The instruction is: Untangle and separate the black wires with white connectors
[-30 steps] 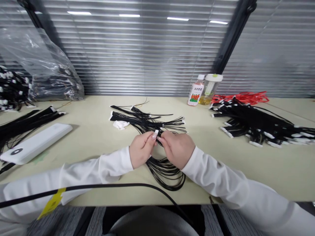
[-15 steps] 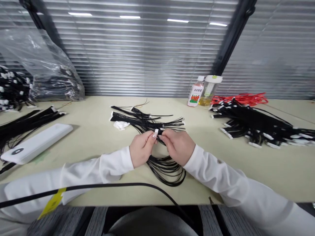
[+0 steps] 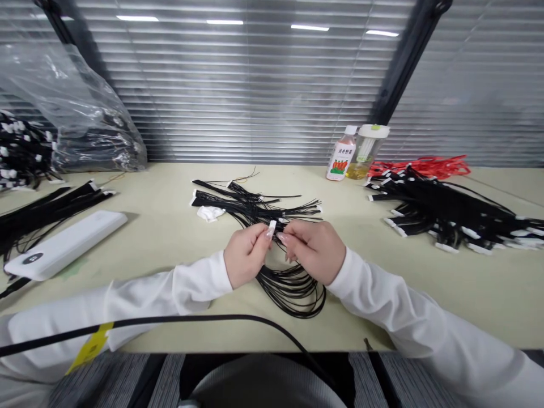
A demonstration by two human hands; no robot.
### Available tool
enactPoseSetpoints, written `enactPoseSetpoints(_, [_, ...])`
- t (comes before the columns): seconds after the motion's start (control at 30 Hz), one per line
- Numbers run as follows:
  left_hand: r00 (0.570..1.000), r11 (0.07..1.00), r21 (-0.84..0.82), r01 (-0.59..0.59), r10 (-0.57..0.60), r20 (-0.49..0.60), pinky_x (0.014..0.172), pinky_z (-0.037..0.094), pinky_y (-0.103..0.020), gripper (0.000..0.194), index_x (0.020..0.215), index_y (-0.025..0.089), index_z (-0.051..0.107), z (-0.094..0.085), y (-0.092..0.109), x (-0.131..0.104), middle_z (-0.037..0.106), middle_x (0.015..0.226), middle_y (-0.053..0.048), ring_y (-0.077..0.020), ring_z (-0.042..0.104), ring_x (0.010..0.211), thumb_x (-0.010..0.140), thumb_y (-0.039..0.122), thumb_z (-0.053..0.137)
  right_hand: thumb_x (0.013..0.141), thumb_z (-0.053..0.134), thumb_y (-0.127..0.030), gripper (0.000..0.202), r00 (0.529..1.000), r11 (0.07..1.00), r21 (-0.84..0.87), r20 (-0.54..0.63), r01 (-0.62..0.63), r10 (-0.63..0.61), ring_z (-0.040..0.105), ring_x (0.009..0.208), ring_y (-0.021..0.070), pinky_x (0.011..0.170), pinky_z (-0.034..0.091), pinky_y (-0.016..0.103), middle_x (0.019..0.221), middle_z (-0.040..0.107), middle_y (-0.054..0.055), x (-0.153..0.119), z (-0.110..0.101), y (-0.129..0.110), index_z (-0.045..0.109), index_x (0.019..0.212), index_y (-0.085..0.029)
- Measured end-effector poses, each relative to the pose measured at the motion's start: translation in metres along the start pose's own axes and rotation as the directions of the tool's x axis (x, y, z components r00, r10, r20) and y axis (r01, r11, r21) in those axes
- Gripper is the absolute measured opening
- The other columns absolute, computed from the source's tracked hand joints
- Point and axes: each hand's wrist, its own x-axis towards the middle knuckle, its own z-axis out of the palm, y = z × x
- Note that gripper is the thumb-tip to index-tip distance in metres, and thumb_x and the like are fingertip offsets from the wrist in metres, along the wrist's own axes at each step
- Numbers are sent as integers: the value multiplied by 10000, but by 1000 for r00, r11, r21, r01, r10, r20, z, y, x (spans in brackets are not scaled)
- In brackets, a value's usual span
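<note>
Between the thumb and fingers of my left hand (image 3: 247,254) is a small white connector (image 3: 272,225), its top end sticking up. My right hand (image 3: 317,249) is pinched close beside it, to the right; thin black wires pass by its fingertips, and exactly what it grips is hidden. Beyond and beneath both hands lies a bundle of black wires (image 3: 255,211) with white ends at its left side. Its looped part (image 3: 293,292) curves toward me on the table below my hands. A crumpled white tissue (image 3: 209,213) lies left of the bundle.
A white power bank (image 3: 70,243) and black cables (image 3: 55,209) lie at left, before a clear plastic bag (image 3: 97,136). At right are a pile of black cables (image 3: 450,209), red cables (image 3: 425,167), a bottle (image 3: 340,156) and a lidded cup (image 3: 368,153). A black cable (image 3: 191,318) crosses in front.
My right hand has shifted slightly right, away from the connector, and its fingers show more. My left hand stays nearly in place with the white connector. The whole view has moved a little.
</note>
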Motion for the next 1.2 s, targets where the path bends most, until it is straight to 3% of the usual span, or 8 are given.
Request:
enactPoseSetpoints(0.17, [994, 992, -114, 61, -70, -83, 461, 323, -171, 385, 554, 160, 383, 0, -6, 3, 407, 437, 42, -46, 380, 426, 828, 412, 283, 816, 376, -322, 270, 993, 992, 71, -53, -102, 106, 538, 478, 57, 544, 384, 162, 491, 569, -26, -1, -3, 5, 476, 628, -155])
enactPoseSetpoints(0.37, [999, 988, -153, 29, -32, -14, 443, 330, -174, 360, 592, 164, 405, 3, -9, 4, 411, 436, 48, -50, 391, 414, 826, 415, 295, 824, 352, -334, 268, 998, 998, -69, -65, 11, -16, 506, 493, 60, 550, 357, 172, 533, 569, -24, -3, -2, 2, 486, 665, -166])
enactPoseSetpoints(0.53, [1000, 993, -122, -1, 1, 3, 438, 329, -167, 361, 577, 163, 397, 5, -6, 3, 413, 435, 46, -45, 384, 411, 833, 394, 290, 826, 333, -320, 267, 999, 981, -193, -30, 23, -29, 489, 515, 71, 556, 339, 182, 546, 546, -4, -2, -3, 2, 485, 673, -162])
enactPoseSetpoints(1.2, [999, 997, -75, -30, 32, 31, 450, 343, -170, 355, 597, 161, 413, 5, -7, 2, 429, 431, 47, -48, 399, 409, 838, 383, 276, 810, 348, -330, 251, 998, 964, -263, -35, 48, -59, 416, 485, 55, 527, 266, 184, 534, 514, -22, 0, -3, 2, 485, 671, -171])
